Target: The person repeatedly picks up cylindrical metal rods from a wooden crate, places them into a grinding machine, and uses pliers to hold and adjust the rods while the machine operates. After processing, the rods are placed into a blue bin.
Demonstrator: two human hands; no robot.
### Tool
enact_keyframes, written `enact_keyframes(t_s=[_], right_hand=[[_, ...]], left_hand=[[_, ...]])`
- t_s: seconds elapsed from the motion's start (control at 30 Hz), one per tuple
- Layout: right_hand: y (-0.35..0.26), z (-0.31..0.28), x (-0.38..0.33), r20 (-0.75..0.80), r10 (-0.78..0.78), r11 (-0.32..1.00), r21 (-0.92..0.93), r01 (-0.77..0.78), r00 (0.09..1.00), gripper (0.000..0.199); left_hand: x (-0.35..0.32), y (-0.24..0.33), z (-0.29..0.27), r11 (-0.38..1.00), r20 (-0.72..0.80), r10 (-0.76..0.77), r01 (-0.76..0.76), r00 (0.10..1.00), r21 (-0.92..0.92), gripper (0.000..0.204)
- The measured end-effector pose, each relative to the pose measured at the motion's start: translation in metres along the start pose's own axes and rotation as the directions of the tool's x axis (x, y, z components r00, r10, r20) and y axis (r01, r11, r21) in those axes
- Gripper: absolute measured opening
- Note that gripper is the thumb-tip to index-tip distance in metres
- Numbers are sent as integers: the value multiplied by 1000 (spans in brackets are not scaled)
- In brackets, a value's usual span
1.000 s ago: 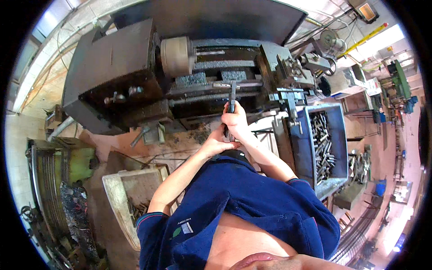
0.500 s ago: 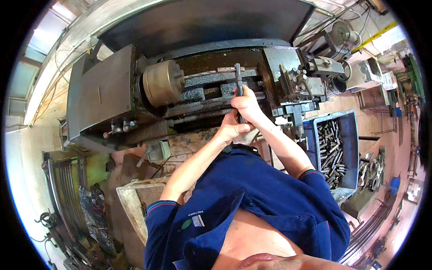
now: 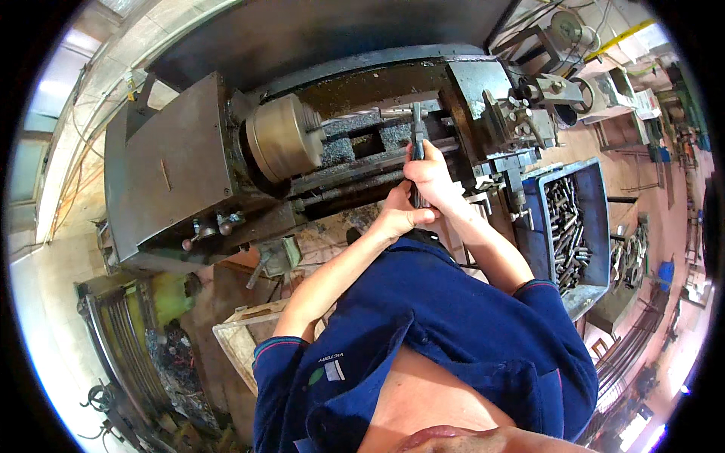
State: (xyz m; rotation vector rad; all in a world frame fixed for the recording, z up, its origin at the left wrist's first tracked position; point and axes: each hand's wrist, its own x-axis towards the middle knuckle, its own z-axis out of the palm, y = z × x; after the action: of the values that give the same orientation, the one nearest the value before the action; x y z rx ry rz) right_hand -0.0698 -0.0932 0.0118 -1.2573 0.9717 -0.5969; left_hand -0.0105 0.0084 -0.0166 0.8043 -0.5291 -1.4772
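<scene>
Both my hands are closed around a long, narrow dark metal tool [image 3: 418, 130], which points away from me over the lathe bed [image 3: 385, 160]. Its exact kind cannot be made out. Higher up on it is my right hand [image 3: 428, 175], fingers wrapped round the shank. Just below and to the left, my left hand [image 3: 402, 213] grips its lower end, close to my shirt. To the left of the tool sits the lathe's round chuck [image 3: 281, 142]. On the right stands the carriage with its tool post [image 3: 519, 121].
A blue crate [image 3: 602, 226] of short metal rods stands right of me. The headstock [image 3: 170, 170] with its levers [image 3: 208, 230] fills the left. A wooden box [image 3: 240, 340] lies lower left, near a chip-covered pile [image 3: 177, 370]. Dark chips [image 3: 362, 124] cover the bed.
The view has shifted slightly, moving the lathe and crate within it. My hands keep their grip on the tool, which now appears a little farther right.
</scene>
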Motion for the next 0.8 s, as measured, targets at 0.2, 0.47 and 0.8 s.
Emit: enact_keyframes(t_s=[0.2, 0.47, 0.8], right_hand=[[-27, 14, -2, 54, 87, 995, -52, -84, 995, 23], [-22, 47, 6, 161, -6, 971, -237, 44, 987, 27], [-19, 42, 3, 68, 27, 990, -138, -18, 997, 23]], left_hand=[[10, -10, -17, 995, 98, 95, -95, 991, -3, 73], [-16, 26, -18, 990, -33, 66, -62, 997, 126, 62], [-14, 24, -17, 1000, -8, 23, -23, 1000, 14, 59]])
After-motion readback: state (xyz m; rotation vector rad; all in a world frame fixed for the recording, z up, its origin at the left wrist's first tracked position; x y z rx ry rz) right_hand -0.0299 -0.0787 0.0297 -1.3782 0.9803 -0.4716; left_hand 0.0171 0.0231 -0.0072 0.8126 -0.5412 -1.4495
